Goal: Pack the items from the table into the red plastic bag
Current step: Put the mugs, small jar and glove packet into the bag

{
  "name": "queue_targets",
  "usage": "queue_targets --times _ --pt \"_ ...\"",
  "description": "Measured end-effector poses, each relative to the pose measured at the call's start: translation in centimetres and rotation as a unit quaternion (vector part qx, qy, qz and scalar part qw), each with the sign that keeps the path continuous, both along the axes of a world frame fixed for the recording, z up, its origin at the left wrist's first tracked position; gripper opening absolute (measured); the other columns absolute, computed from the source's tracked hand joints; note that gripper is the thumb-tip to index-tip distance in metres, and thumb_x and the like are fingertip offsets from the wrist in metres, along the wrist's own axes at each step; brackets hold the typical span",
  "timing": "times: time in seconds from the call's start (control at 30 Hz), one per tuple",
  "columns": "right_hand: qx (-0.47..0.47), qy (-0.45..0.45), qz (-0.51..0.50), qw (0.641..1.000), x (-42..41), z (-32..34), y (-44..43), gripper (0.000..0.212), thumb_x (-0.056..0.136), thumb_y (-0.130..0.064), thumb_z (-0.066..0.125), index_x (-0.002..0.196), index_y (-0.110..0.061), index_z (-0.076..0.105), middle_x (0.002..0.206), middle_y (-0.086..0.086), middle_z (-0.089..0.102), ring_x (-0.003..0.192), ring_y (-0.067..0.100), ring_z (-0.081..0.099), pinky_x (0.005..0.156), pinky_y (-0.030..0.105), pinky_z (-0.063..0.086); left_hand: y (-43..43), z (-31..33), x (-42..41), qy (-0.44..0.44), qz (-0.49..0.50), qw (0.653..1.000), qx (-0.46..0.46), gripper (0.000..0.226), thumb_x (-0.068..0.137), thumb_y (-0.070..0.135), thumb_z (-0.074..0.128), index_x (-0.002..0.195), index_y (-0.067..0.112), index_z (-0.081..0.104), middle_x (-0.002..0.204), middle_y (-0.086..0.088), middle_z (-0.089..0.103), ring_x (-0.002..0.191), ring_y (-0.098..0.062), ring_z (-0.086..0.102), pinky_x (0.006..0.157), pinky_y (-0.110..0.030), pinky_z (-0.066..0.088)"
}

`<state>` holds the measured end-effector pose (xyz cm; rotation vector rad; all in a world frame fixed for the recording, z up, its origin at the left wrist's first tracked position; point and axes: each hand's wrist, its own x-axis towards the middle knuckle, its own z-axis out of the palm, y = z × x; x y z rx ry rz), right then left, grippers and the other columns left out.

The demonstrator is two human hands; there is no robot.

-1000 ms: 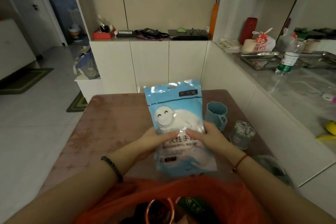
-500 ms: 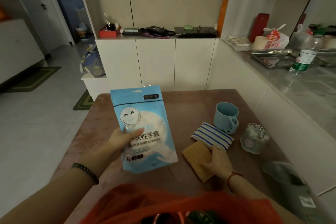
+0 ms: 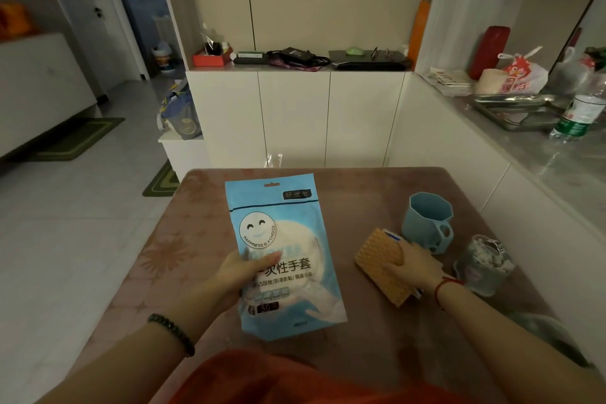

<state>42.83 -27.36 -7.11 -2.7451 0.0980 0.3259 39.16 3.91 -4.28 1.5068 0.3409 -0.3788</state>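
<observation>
My left hand point(image 3: 241, 274) holds a light blue pouch of disposable gloves point(image 3: 282, 252) upright above the brown table point(image 3: 183, 239). My right hand point(image 3: 414, 267) grips a tan waffle-textured cloth point(image 3: 382, 267), lifted off the table with a blue-striped cloth peeking out behind it. Beside them stand a pale blue mug point(image 3: 428, 220) and a small clear jar of white bits point(image 3: 485, 266). The red plastic bag point(image 3: 295, 380) lies at the bottom edge, close to me; its opening is out of frame.
A grey slipper-like thing point(image 3: 551, 334) lies at the table's right edge. White cabinets point(image 3: 295, 115) stand behind the table. A grey counter on the right carries a water bottle point(image 3: 580, 115), metal trays and bags.
My right hand let go of the pouch, moved right and picked up the tan cloth. My left hand carried the pouch left and keeps it upright.
</observation>
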Motion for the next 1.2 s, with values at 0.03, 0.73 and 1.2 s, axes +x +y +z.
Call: queue_targets --times 0.03,0.73,1.2 --pt "0.015 0.008 -0.016 1.0 0.2 -0.7 -0.2 0.06 0.081 -0.039 0.062 0.134 -0.022 0.041 0.128 0.007 0.055 0.113 0.025 0.054 0.095 0.035 0.046 -0.1 0.1 -0.1 -0.002 -0.004 1.0 -0.004 0.034 0.075 0.011 0.072 0.105 -0.001 0.062 0.099 -0.021 0.072 0.074 -0.024 0.073 0.062 -0.033 0.061" --pt "0.532 -0.206 -0.119 0.812 -12.3 19.6 4.7 0.047 0.07 -0.018 0.075 0.113 -0.013 0.056 0.103 0.001 0.062 0.086 0.015 0.062 0.07 0.026 0.055 0.5 16.5 -10.0 -0.144 -0.003 0.986 -0.08 0.017 0.084 0.013 0.062 0.102 0.012 0.064 0.098 -0.008 0.074 0.086 -0.02 0.072 0.079 -0.037 0.059" --pt "0.565 -0.174 0.02 0.806 -33.0 21.7 10.0 0.036 0.064 -0.016 0.08 0.092 -0.03 0.063 0.083 -0.01 0.074 0.076 0.004 0.07 0.057 0.012 0.053 4.9 18.9 -27.9 -0.233 0.101 0.939 -0.232 0.034 0.066 0.023 0.065 0.1 0.017 0.064 0.09 0.0 0.077 0.078 -0.013 0.074 0.058 -0.029 0.059"
